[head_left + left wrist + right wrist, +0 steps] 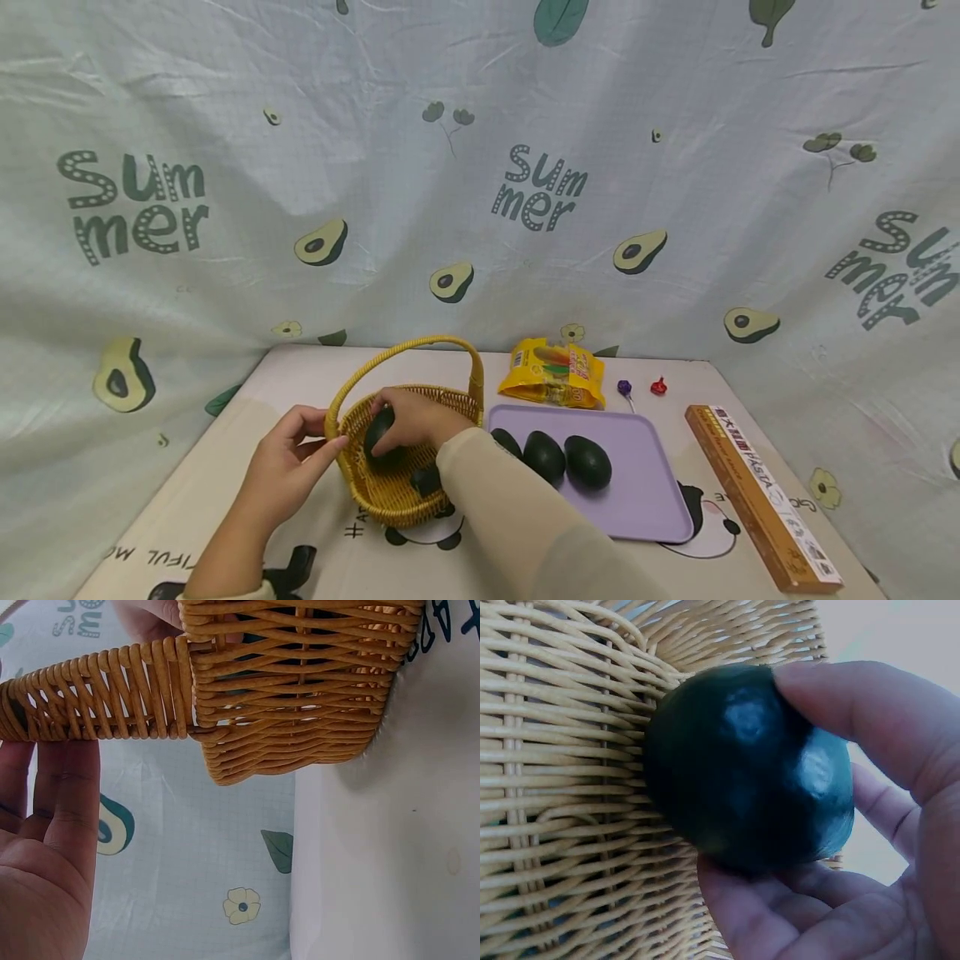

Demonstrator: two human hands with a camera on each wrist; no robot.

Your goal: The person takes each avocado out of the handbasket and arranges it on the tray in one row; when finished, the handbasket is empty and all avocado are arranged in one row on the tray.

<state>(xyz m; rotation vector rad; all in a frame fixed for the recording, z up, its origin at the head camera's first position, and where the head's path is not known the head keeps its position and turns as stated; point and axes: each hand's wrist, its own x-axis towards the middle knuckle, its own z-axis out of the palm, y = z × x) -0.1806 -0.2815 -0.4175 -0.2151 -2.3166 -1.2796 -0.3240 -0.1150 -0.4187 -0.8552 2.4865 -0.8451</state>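
Observation:
A yellow wicker basket (pixel 393 510) with a tall arched handle stands on the table's left half. My left hand (pixel 288 467) holds the foot of its handle (pixel 112 694) between thumb and fingers. Inside the basket, my right hand (pixel 411 417) grips a dark green avocado (pixel 742 765), thumb on one side and fingers on the other. In the right wrist view the avocado is close against the woven wicker; whether it bears on it I cannot tell. Three more avocados (pixel 588 462) lie in a row on a lilac tray (pixel 645 508), the leftmost partly hidden by the right sleeve.
Behind the tray lies a yellow printed bag (pixel 555 375). Nearby are a purple-wrapped lollipop (pixel 625 388) and a red-wrapped one (pixel 658 386). A long brown pasta box (pixel 765 500) lies along the right side. A printed curtain (pixel 480 167) hangs behind the table.

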